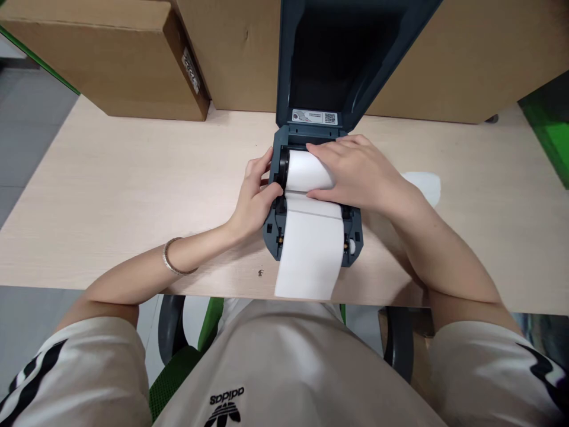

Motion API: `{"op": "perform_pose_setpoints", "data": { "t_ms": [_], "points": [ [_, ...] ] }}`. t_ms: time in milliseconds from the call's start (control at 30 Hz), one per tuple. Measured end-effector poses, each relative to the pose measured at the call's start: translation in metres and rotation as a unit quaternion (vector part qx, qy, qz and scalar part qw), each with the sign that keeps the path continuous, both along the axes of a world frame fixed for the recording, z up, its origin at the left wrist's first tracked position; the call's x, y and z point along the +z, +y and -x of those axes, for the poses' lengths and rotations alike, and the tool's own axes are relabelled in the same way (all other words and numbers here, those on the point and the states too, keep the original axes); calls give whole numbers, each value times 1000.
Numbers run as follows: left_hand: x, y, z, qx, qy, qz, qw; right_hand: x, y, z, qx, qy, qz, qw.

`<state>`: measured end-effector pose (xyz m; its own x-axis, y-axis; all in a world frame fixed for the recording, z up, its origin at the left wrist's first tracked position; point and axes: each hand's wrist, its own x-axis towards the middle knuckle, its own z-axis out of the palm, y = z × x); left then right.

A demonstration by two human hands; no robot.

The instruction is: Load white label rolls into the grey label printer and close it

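A dark blue-grey label printer (271,237) stands on the table with its lid (285,71) raised and tipped back. Inside lies a white label roll (306,171), and its loose strip (311,255) runs out over the front towards me, past the table edge. My right hand (358,172) grips the roll from the right, thumb on the near side and fingers over the far side. At the printer's left wall, my left hand (255,201) holds on, its thumb over the rim by the black roll holder (283,166). The roll's right end is hidden under my right hand.
A cardboard box (89,65) stands at the back left, before a larger cardboard surface (235,59) behind the printer. A white piece of paper (424,187) lies right of the printer, partly behind my forearm. A small dark scrap (261,273) lies near the front edge.
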<state>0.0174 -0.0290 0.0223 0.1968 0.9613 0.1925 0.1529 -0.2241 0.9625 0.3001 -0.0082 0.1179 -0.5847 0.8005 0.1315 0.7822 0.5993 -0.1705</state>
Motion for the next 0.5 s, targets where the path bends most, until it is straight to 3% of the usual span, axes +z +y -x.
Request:
{"op": "perform_pose_setpoints", "data": {
  "t_ms": [100, 233, 433, 500],
  "points": [
    [-1, 0, 1, -4, -9, 2, 1000, 0, 6, 1, 12, 1, 0, 1000],
    [-1, -1, 2, -2, -16, -1, 1000, 12, 4, 6, 13, 4, 2, 1000],
    [-2, 0, 1, 4, -21, -5, 1000, 64, -22, -18, 7, 116, -59, 991],
    [-3, 2, 1, 5, -25, -6, 1000, 85, -31, -38, -77, 160, -22, 984]
  ]
}}
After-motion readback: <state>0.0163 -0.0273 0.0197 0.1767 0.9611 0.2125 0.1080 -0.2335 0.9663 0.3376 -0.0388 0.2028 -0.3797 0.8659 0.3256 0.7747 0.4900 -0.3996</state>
